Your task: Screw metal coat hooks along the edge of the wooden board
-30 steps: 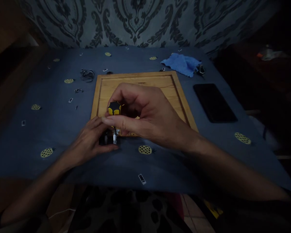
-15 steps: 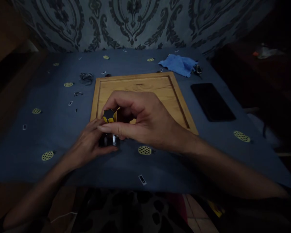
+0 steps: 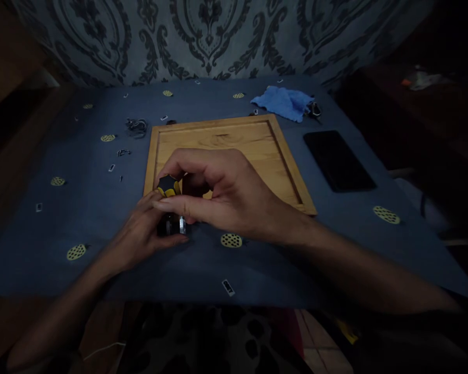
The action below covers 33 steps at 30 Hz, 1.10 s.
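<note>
- Gripping a black-and-yellow handle [image 3: 168, 185] between thumb and bent fingers: right hand [image 3: 228, 192]. Handle's end cap faces up, just above the left hand.
- Left hand [image 3: 142, 221] grasps a dark part [image 3: 167, 226] with a shiny metal end [image 3: 182, 225], thumb on the near side. Part sits directly below the handle, in front of the tray's near-left corner.
- Wooden tray [image 3: 214, 123], raised rim, lies just beyond the hands on a blue-grey tablecloth [image 3: 273, 275] printed with yellow pineapples and small white labels.
- Left of tray: wire bundle [image 3: 135, 128], small metal bits [image 3: 123, 152], one tiny piece [image 3: 120, 178] nearer.
- Right of tray: black phone-like slab [image 3: 338, 160]; crumpled blue cloth [image 3: 283, 103] farther back.
- Room: dim. Scroll-patterned fabric [image 3: 210, 41] behind the table, tiled floor [image 3: 314, 332] below the near edge.
- Hidden: handle's lower end, behind right thumb; can't tell if it meets the part. Tray's near-left corner also covered. Dark item [image 3: 315, 109] by the cloth unclear; forearms run into shadow; right background nearly black.
</note>
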Available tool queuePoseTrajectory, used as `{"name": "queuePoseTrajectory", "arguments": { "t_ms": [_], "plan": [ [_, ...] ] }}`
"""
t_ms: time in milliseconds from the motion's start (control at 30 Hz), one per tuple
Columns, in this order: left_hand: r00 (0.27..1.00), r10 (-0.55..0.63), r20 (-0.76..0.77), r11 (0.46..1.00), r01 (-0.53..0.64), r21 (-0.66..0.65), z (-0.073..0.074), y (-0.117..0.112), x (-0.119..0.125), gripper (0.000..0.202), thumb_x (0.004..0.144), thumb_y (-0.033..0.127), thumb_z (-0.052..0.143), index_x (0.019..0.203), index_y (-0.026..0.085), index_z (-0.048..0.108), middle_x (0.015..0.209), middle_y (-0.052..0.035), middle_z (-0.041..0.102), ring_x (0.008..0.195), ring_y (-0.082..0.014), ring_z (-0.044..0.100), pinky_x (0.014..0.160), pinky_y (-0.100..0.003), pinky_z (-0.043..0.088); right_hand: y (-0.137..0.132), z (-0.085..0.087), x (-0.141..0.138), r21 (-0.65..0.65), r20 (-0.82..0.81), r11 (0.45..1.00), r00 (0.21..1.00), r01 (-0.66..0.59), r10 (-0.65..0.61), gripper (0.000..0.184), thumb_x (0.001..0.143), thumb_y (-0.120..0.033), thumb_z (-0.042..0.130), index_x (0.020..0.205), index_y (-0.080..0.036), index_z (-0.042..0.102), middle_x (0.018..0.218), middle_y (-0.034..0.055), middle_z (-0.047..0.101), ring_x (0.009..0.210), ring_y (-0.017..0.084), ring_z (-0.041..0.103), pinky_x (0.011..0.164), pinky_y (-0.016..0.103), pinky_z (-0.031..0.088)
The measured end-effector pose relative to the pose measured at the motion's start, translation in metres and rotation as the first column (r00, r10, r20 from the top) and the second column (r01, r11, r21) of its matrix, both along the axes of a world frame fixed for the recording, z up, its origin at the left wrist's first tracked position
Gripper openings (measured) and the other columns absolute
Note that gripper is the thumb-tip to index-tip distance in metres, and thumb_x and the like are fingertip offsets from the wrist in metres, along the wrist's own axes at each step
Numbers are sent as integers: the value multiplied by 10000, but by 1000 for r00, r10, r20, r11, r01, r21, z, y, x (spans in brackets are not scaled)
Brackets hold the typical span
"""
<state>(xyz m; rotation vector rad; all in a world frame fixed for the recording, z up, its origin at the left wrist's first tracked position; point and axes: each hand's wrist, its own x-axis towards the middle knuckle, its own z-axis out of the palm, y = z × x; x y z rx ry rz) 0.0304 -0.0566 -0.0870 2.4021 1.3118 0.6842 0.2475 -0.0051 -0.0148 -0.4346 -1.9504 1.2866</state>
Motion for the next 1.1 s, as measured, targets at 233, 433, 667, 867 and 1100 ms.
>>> {"name": "queuePoseTrajectory", "arguments": {
  "t_ms": [233,433,667,867,1100],
  "plan": [
    [999,28,23,1000,-28,-6,-2,0,1,450,892,634,661,1140,259,655,1091,-76,669,995,-305,662,835,-468,597,-5,-9,-7,-12,-62,999,997,37,-38,160,959,-276,689,908,-169,583,759,-52,600,638,73,564,570,208,439],
    [1000,23,-18,999,-24,-40,3,0,1,415,894,641,650,1061,264,689,1053,-72,674,1003,-317,657,798,-468,592,-3,-11,-10,-45,-92,995,992,85,-88,223,917,-280,741,861,-196,543,751,-78,525,641,58,516,590,196,425],
    [1000,14,-21,998,-16,-67,1,-2,-1,466,896,624,663,1179,254,640,1192,-69,671,1146,-325,626,969,-512,558,3,-2,-2,-90,-48,988,992,-123,119,94,987,-175,592,1061,-171,649,933,-34,659,655,45,623,648,202,525],
    [1000,9,-16,996,-10,-87,5,-1,0,484,862,664,679,1085,237,635,1230,-85,663,1166,-312,624,1001,-497,549,7,-12,-9,-111,-139,992,990,-51,35,72,934,-173,677,961,-173,610,777,-55,599,589,54,579,552,184,488],
    [998,28,-51,988,-35,-152,15,-2,3,524,853,651,698,1135,212,649,1247,-100,661,1181,-299,625,1045,-491,526,13,-13,-9,-142,-113,990,993,5,-21,201,917,-196,678,842,-215,492,713,-76,526,580,74,537,533,195,460]
  ]
}}
